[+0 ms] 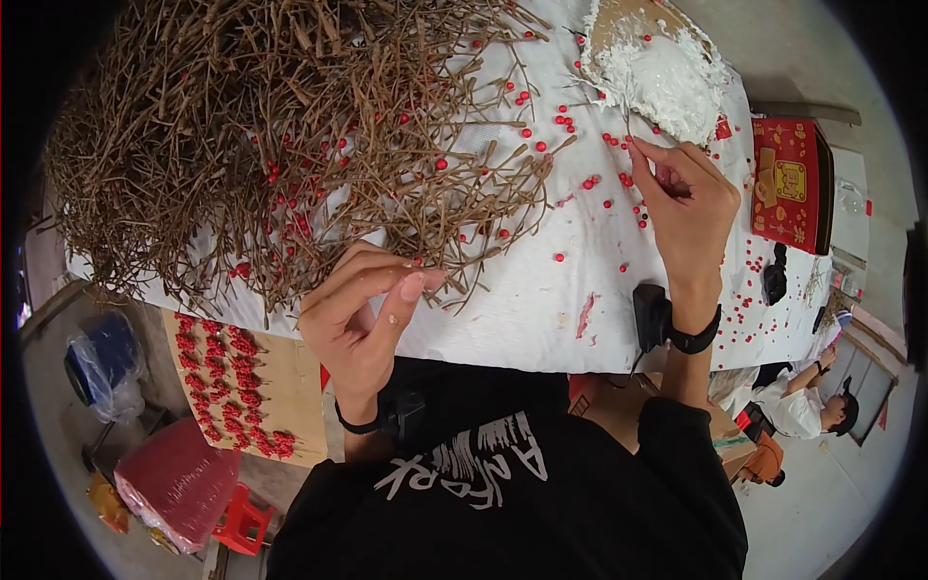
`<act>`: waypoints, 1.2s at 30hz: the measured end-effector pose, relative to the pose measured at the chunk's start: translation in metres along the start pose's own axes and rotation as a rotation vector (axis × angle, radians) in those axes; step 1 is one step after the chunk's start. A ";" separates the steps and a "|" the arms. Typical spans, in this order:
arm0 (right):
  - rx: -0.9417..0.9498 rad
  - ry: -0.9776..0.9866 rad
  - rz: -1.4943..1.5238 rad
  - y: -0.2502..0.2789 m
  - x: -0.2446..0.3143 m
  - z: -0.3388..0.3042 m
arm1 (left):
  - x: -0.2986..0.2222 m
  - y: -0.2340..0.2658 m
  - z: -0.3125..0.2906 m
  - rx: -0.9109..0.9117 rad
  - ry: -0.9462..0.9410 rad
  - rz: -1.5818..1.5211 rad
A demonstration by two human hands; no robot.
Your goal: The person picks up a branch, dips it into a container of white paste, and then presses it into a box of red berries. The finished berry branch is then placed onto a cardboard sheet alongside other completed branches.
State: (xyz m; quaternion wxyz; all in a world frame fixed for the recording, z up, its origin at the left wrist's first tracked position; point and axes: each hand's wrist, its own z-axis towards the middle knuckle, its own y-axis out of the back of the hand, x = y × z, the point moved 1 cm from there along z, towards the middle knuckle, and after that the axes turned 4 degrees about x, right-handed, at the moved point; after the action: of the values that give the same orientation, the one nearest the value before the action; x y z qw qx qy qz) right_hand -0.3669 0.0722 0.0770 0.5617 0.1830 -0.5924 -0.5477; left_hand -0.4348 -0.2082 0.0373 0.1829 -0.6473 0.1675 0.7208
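My left hand (353,314) is closed in a pinch at the near edge of the twig heap, with a small red berry (418,262) at its fingertips. Thumb and forefinger of my right hand (688,198) are pressed together on a thin twig (626,118). The twig's far end reaches to the edge of a mound of white paste (667,87), which lies on a brown board (619,24). Loose red berries (565,122) are scattered on the white cloth (522,309) between the hands. A big tangled heap of bare brown twigs (242,126) covers the left side.
A red box (788,184) stands at the right. Below the table, a cardboard sheet (300,396) carries rows of red berry clusters (232,372). A red stool (242,520) and a blue bin (101,358) stand at left. Other people (797,401) are at lower right.
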 end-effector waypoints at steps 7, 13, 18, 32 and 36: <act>-0.017 -0.114 -0.022 0.025 0.017 -0.003 | 0.000 0.001 -0.001 -0.007 0.001 0.007; -0.241 -0.101 0.077 0.052 0.034 -0.007 | -0.003 0.002 0.000 0.004 0.027 0.043; -0.198 -0.376 0.220 0.044 0.029 0.026 | 0.001 0.003 -0.003 -0.002 0.031 0.034; 0.100 -0.653 0.408 0.024 -0.006 0.000 | 0.000 0.001 0.000 -0.008 0.013 0.006; 0.084 -0.698 0.353 0.043 -0.006 -0.010 | -0.001 0.000 0.000 -0.016 0.018 0.010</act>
State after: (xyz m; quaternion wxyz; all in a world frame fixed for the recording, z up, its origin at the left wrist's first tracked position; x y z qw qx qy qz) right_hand -0.3394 0.0871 0.1088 0.4040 -0.0963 -0.7920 -0.4474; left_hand -0.4351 -0.2080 0.0380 0.1726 -0.6544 0.1663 0.7171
